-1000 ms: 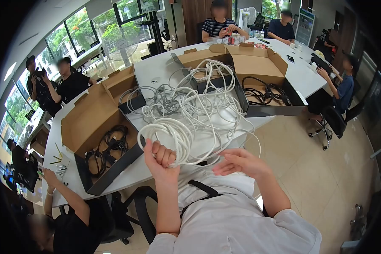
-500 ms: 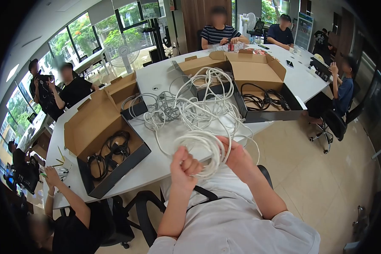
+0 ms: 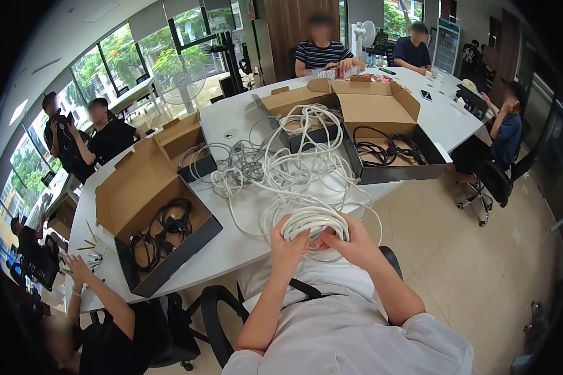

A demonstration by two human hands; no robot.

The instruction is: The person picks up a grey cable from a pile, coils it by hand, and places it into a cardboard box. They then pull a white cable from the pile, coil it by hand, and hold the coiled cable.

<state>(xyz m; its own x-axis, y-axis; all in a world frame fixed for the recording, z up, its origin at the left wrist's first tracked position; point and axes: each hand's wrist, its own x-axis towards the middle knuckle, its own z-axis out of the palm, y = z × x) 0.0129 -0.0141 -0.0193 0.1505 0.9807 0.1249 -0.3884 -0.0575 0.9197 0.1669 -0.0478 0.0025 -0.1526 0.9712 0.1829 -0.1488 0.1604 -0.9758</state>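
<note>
A coil of white cable (image 3: 314,219) is held over the near table edge, in front of my body. My left hand (image 3: 288,245) grips its left side, thumb pressed on the loops. On the right side my right hand (image 3: 350,242) is wrapped round the same coil, its fingertips tucked under the loops. From the coil, white strands run back into a loose tangle of white cable (image 3: 294,165) on the table. Tangled grey cable (image 3: 241,161) lies to the left of that, partly mixed with it.
Open cardboard boxes with black cables stand at left (image 3: 197,230) and right (image 3: 400,172); a further box (image 3: 200,167) is behind. The white table (image 3: 231,209) curves around. At lower left a person's hand (image 3: 78,269) is by some pens (image 3: 92,240). Other people sit at the far side.
My left hand has shifted right and opened from a fist into a thumb grip on the coil. The coil, blurred before, is now lower, flatter and held from both sides.
</note>
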